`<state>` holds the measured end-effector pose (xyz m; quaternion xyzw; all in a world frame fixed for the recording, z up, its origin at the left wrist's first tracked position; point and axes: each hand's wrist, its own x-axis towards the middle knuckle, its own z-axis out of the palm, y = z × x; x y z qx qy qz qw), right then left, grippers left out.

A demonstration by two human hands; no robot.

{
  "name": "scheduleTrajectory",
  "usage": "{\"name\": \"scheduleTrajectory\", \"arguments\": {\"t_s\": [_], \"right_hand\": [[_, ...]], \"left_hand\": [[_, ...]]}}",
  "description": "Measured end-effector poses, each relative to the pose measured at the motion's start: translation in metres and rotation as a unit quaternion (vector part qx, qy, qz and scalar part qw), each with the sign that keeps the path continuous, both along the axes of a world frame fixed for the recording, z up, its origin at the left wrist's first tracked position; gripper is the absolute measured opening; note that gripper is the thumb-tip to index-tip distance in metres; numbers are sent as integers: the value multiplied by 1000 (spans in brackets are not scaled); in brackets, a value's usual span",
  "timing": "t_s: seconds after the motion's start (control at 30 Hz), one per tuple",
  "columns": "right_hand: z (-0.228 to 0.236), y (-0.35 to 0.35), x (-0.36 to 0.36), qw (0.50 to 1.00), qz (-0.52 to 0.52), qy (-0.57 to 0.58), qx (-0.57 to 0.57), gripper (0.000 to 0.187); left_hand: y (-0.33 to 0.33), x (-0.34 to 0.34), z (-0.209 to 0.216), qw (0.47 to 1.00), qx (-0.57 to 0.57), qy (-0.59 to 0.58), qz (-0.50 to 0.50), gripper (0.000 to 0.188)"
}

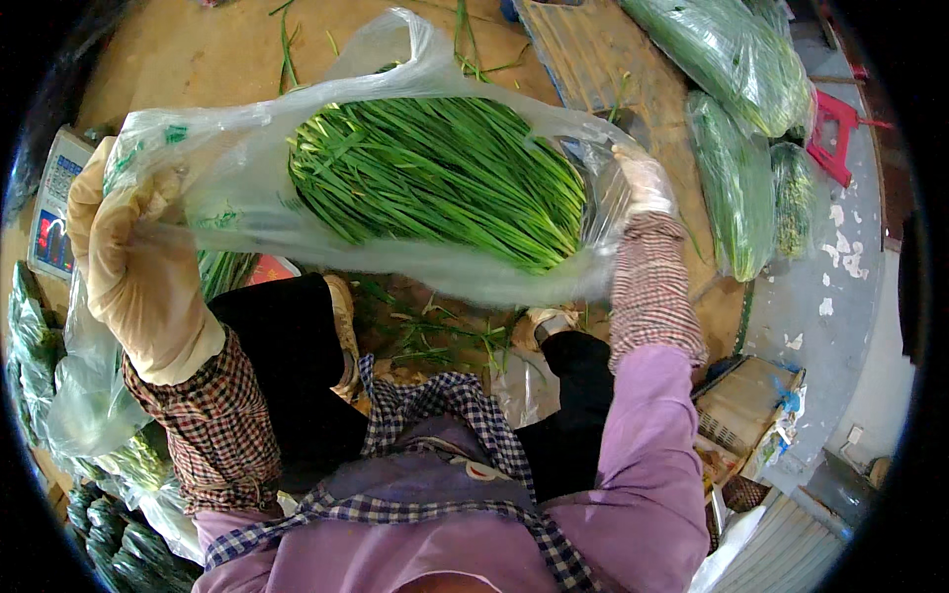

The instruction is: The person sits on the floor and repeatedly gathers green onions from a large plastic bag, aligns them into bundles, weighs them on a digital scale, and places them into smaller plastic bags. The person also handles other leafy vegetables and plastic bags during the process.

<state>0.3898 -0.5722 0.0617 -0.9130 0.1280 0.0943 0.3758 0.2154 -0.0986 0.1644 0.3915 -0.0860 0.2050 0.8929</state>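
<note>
A clear plastic bag point(237, 163) is stretched sideways in front of me, above my knees. Inside it lies a thick bundle of long, thin green leaves, garlic chives by their look point(425, 178), with the paler stem ends toward the right. My left hand point(138, 208), in a loose tan glove, is closed on the bag's left end, its fingers partly behind the film. At the right end my right hand point(645, 183), in a whitish glove, grips the bag beside the stem ends; some of its fingers are hidden by the film.
Bagged greens point(732, 188) lie at the right, next to a red plastic piece point(835, 138). A digital scale point(54, 208) stands at the left, above more bagged greens point(30, 356). Loose leaves point(445, 331) litter the floor between my feet. A box point(746, 405) sits at lower right.
</note>
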Motion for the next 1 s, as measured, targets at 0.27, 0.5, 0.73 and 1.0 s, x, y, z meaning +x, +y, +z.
{"name": "scheduleTrajectory", "arguments": {"t_s": [0.27, 0.5, 0.73, 1.0], "right_hand": [[-60, 71, -15, 933, 338, -6, -128, 111], [-86, 59, -21, 948, 205, 173, -174, 117], [-101, 36, -61, 940, 317, -9, -124, 111], [-111, 7, -88, 914, 298, -61, -269, 88]], "left_hand": [[12, -4, -3, 996, 73, 31, 29, 37], [-3, -2, 4, 994, 70, 63, 52, 41], [-36, 9, 23, 958, 170, 181, 146, 28], [-50, 0, 27, 922, 315, 165, 151, 41]]}}
